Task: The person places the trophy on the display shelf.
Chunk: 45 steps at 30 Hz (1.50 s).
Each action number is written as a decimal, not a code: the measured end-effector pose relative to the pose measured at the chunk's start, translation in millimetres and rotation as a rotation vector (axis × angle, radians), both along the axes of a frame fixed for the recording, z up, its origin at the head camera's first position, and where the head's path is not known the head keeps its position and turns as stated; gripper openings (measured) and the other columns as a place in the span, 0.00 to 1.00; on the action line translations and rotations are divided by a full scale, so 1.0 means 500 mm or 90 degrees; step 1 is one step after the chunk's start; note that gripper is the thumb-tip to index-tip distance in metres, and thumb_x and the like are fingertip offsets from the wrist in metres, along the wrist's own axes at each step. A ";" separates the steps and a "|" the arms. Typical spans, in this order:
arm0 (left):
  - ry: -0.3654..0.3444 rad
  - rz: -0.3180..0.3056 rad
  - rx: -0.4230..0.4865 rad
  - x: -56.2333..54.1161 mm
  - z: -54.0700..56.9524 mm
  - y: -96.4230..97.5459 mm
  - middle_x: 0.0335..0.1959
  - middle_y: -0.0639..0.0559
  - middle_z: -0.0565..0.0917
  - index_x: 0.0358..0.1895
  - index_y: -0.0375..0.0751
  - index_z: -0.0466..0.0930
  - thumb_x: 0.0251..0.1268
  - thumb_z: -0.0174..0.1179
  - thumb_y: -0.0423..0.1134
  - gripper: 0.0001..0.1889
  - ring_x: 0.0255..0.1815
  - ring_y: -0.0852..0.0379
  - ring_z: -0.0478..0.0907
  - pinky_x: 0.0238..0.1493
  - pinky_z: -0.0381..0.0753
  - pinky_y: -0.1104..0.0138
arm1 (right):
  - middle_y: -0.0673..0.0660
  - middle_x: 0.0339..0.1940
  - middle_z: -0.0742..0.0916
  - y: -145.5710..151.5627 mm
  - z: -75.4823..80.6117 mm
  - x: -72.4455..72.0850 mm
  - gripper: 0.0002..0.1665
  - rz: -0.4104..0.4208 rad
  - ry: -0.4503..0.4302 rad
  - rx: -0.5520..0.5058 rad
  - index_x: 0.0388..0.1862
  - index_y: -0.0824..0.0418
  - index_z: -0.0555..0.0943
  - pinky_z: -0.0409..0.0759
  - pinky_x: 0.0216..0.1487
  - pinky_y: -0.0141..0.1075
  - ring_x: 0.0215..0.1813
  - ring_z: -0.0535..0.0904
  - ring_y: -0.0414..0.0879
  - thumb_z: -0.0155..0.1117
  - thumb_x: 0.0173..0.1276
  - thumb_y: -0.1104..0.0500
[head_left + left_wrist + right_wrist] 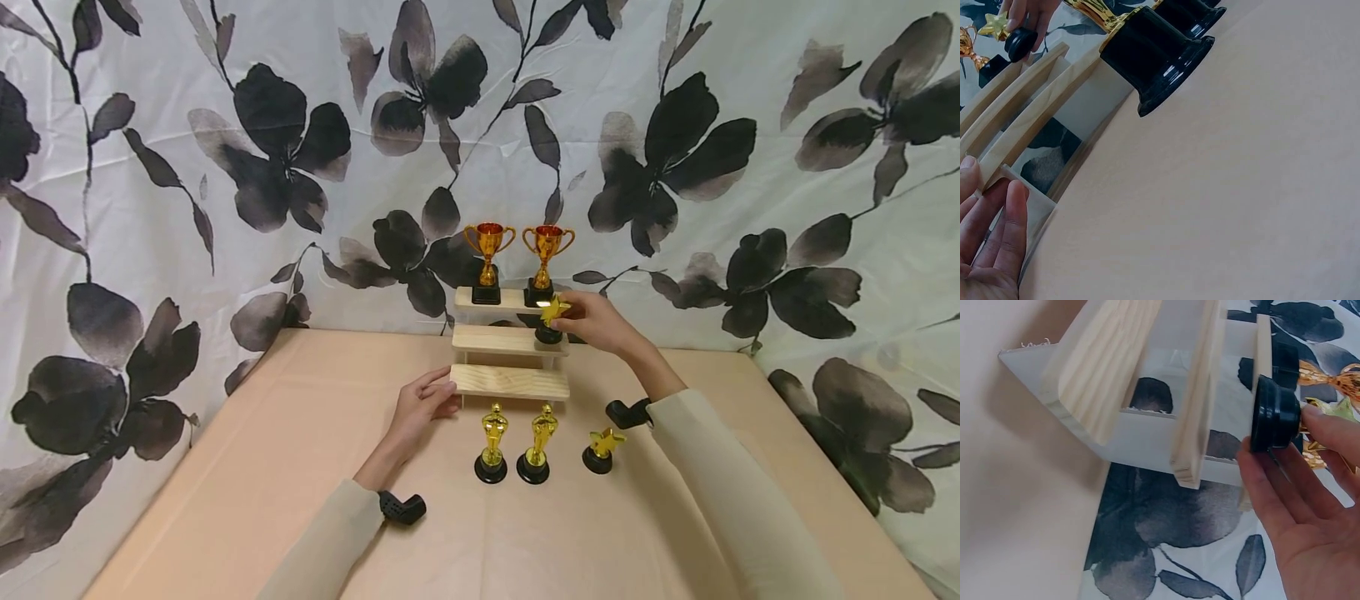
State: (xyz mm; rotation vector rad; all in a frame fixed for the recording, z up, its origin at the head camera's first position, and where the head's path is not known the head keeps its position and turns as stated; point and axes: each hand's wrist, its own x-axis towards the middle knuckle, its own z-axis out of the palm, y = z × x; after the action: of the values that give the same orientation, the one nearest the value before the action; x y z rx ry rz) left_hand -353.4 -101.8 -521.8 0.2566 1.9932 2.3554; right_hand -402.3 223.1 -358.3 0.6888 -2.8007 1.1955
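The right hand (592, 322) pinches a star trophy (553, 310) above the middle shelf (495, 339); the left hand (420, 407), fingers curled, grips the bottom shelf (510, 382). Two cups (489, 240) stand on the top shelf (512, 297), two figurines (493, 433) and another star (602, 443) on the tabletop (262, 475).

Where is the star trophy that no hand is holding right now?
In the head view, the star trophy stands on the table, right of the rightmost golden figure trophy and just below the black wrist device.
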 end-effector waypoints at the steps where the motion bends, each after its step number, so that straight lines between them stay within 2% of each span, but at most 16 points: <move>1: 0.002 0.001 0.001 -0.001 0.000 0.000 0.43 0.43 0.92 0.72 0.36 0.72 0.74 0.64 0.36 0.27 0.34 0.58 0.90 0.41 0.94 0.66 | 0.68 0.52 0.86 -0.002 -0.001 -0.004 0.17 -0.004 0.001 0.000 0.58 0.69 0.81 0.89 0.57 0.50 0.57 0.86 0.63 0.66 0.74 0.63; 9: -0.001 0.010 0.000 0.000 -0.001 -0.001 0.44 0.42 0.92 0.72 0.37 0.73 0.75 0.63 0.36 0.25 0.35 0.57 0.90 0.41 0.94 0.65 | 0.67 0.52 0.85 -0.013 -0.021 -0.025 0.17 -0.030 0.000 0.007 0.57 0.69 0.80 0.89 0.55 0.44 0.57 0.86 0.62 0.67 0.73 0.63; 15: -0.009 0.008 0.003 0.002 0.002 0.001 0.43 0.43 0.92 0.72 0.36 0.73 0.74 0.64 0.36 0.26 0.34 0.58 0.90 0.41 0.94 0.66 | 0.66 0.53 0.84 -0.014 -0.033 -0.032 0.17 -0.033 -0.007 -0.011 0.56 0.69 0.80 0.87 0.52 0.37 0.59 0.85 0.61 0.68 0.73 0.63; 18: -0.006 0.004 0.004 0.001 0.005 0.002 0.43 0.43 0.92 0.72 0.36 0.73 0.74 0.64 0.37 0.26 0.35 0.58 0.90 0.41 0.94 0.66 | 0.66 0.54 0.83 -0.014 -0.035 -0.031 0.18 -0.035 -0.008 -0.010 0.58 0.69 0.80 0.87 0.51 0.37 0.58 0.85 0.61 0.68 0.73 0.61; 24: -0.007 0.003 0.003 -0.002 0.005 0.002 0.42 0.44 0.92 0.72 0.36 0.73 0.74 0.64 0.37 0.26 0.35 0.58 0.90 0.41 0.93 0.66 | 0.68 0.54 0.84 -0.018 -0.041 -0.030 0.20 -0.037 -0.016 -0.012 0.60 0.70 0.80 0.88 0.52 0.40 0.58 0.85 0.62 0.68 0.73 0.62; 32: -0.018 0.002 0.002 -0.002 0.004 0.001 0.43 0.44 0.92 0.72 0.38 0.73 0.75 0.64 0.36 0.25 0.35 0.59 0.89 0.42 0.93 0.66 | 0.67 0.52 0.85 -0.024 -0.046 -0.028 0.16 -0.049 -0.008 0.004 0.55 0.69 0.81 0.88 0.58 0.51 0.58 0.86 0.63 0.68 0.73 0.63; 40: -0.024 0.000 0.010 0.000 0.006 0.001 0.43 0.45 0.92 0.72 0.38 0.74 0.74 0.64 0.35 0.25 0.34 0.59 0.90 0.42 0.94 0.66 | 0.71 0.58 0.84 -0.021 -0.047 -0.030 0.27 -0.071 -0.023 0.016 0.66 0.72 0.76 0.87 0.62 0.54 0.61 0.84 0.64 0.69 0.73 0.62; 45: -0.025 -0.002 0.010 0.000 0.006 0.002 0.43 0.45 0.92 0.72 0.37 0.73 0.74 0.64 0.35 0.26 0.34 0.58 0.90 0.42 0.94 0.66 | 0.71 0.58 0.85 -0.021 -0.047 -0.031 0.28 -0.071 -0.028 0.012 0.66 0.72 0.75 0.88 0.60 0.52 0.61 0.85 0.64 0.70 0.71 0.62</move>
State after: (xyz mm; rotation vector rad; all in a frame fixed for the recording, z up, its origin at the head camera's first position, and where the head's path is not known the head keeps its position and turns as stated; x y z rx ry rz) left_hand -353.1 -100.9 -518.7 0.2128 1.9554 2.3565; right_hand -417.7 212.6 -381.9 0.5062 -2.8468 1.1806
